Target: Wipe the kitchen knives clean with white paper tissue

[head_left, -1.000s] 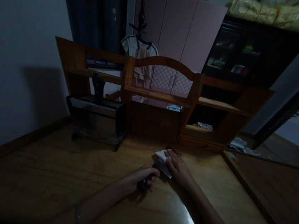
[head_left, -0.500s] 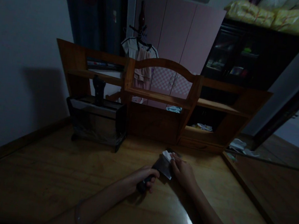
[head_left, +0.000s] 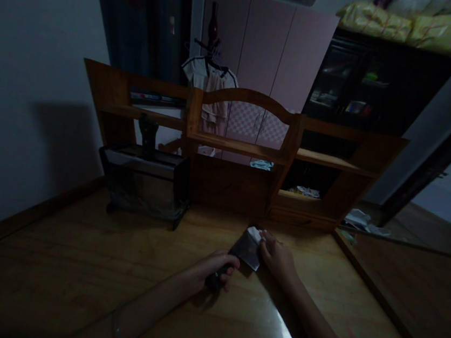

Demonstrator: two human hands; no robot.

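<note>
My left hand (head_left: pixel 214 268) is closed round the dark handle of a cleaver (head_left: pixel 248 247), whose broad blade lies low over the wooden desk (head_left: pixel 96 263). Against the far right side of that blade, my right hand (head_left: pixel 278 259) pinches a small white cloth or tissue (head_left: pixel 256 235). Most of the cloth is hidden behind the blade and my fingers. Both forearms reach in from the bottom of the dim view.
A dark knife rack (head_left: pixel 145 181) with a handle sticking up stands at the back left. A wooden shelf unit (head_left: pixel 244 149) runs along the back of the desk. The desk's right edge (head_left: pixel 363 282) drops to the floor. A wall borders the left.
My right hand drew the white cloth in from flat on the blade to a bunched pinch at its far edge. The cleaver and my left hand hardly moved.
</note>
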